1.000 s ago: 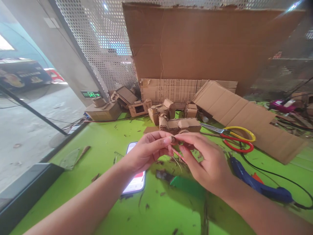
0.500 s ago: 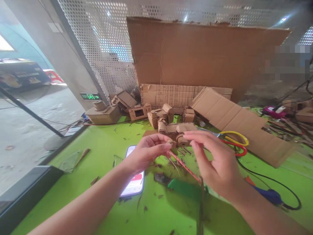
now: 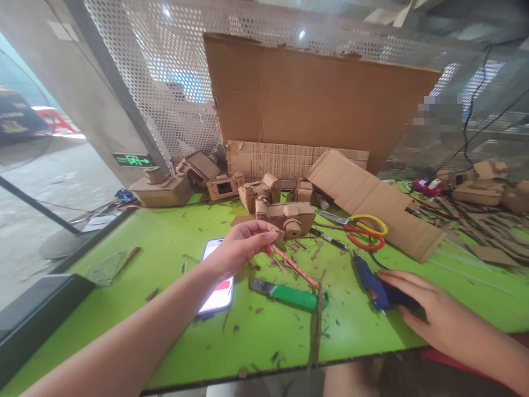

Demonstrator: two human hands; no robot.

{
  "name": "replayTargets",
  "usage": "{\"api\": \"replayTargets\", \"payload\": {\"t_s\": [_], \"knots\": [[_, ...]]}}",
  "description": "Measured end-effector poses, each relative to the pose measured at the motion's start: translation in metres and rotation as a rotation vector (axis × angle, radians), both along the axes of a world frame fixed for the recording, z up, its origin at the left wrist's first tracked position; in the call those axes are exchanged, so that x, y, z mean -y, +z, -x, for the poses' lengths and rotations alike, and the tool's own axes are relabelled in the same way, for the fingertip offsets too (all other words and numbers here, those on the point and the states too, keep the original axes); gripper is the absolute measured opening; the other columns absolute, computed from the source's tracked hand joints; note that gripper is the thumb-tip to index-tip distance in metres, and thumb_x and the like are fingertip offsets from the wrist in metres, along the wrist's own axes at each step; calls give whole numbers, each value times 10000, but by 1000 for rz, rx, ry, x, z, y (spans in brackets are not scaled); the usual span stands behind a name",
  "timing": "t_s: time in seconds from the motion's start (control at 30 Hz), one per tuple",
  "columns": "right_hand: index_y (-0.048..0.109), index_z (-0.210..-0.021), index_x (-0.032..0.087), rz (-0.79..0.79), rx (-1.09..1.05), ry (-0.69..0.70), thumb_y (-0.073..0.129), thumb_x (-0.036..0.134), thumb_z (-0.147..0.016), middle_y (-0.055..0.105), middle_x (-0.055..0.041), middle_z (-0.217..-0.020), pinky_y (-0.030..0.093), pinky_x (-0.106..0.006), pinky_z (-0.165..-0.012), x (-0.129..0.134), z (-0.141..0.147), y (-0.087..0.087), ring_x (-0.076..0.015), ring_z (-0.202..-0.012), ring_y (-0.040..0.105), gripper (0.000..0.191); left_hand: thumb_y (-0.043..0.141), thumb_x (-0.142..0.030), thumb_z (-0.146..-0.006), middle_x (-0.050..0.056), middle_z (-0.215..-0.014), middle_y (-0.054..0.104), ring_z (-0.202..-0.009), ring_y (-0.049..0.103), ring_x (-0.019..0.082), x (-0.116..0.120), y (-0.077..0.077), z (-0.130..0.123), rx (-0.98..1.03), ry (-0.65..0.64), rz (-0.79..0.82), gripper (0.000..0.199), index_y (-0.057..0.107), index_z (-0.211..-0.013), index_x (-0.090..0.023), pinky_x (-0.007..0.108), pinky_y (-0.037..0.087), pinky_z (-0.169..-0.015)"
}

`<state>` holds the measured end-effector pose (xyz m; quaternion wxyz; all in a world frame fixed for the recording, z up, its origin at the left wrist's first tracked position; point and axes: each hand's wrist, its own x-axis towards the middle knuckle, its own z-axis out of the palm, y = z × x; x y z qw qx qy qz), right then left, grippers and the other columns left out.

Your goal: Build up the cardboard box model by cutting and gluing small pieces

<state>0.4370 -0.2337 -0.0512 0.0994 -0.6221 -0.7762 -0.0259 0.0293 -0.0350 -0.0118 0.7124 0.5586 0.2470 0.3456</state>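
My left hand (image 3: 252, 242) pinches a small piece of cardboard (image 3: 278, 235) between thumb and fingertips, above the phone's upper right. My right hand (image 3: 433, 306) is closed around the grip of a blue hot glue gun (image 3: 372, 284), whose body points up and left; the palm hides part of it. Just beyond my left fingertips sits a cardboard camera-like model (image 3: 303, 215) with a round front piece. A thin pinkish-red strip (image 3: 297, 268) runs down right from below my left hand; whether the hand touches it I cannot tell.
A green-handled utility knife (image 3: 293, 296) lies mid-table near a lit phone (image 3: 223, 292). Scissors (image 3: 359, 226) and a pen (image 3: 330, 239) lie beyond the glue gun. Cardboard sheets (image 3: 372, 204) and several cardboard models (image 3: 161, 189) stand at the back. Scraps litter the green table (image 3: 173, 342).
My right hand has left the spot beside my left hand, moved right and down, and taken hold of the glue gun. The left hand still pinches the cardboard piece. The view has shifted right.
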Motion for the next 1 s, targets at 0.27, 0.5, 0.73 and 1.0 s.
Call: {"api": "replayTargets", "payload": {"t_s": [0.27, 0.5, 0.73, 1.0], "knots": [[590, -1145, 223, -24, -129, -119, 545, 67, -767, 645, -100, -1156, 580, -395, -861, -9, 34, 19, -274, -1035, 698, 412, 852, -272, -842, 33, -896, 726, -748, 662, 116, 0, -1, -1, 9, 17, 14, 200, 771, -967, -138, 267, 537, -722], [619, -1012, 251, -202, -830, -119, 650, 400, -980, 620, -2, -767, 528, -316, -645, -41, 89, 58, -192, -675, 627, 155, 848, -280, -843, 51, -926, 724, -771, 663, 132, 4, 2, -1, -7, 31, 42, 219, 764, -975, -127, 297, 536, -754], [645, -949, 225, 122, -1597, 279, 606, 509, -1006, 578, 32, -705, 431, -246, -417, -121, 161, 61, -89, -433, 462, 292, 832, -322, -859, 51, -924, 720, -757, 665, 123, 3, 0, 0, -22, 33, 35, 257, 749, -1005, -129, 272, 547, -741], [648, -962, 229, 205, -1674, 271, 611, 477, -1007, 617, 18, -785, 436, -246, -394, -135, 161, 23, -81, -418, 442, 255, 809, -346, -880, 41, -933, 709, -763, 667, 147, 17, 3, -5, -62, 84, -76, 491, 624, -1303, -180, 283, 560, -707]]}}
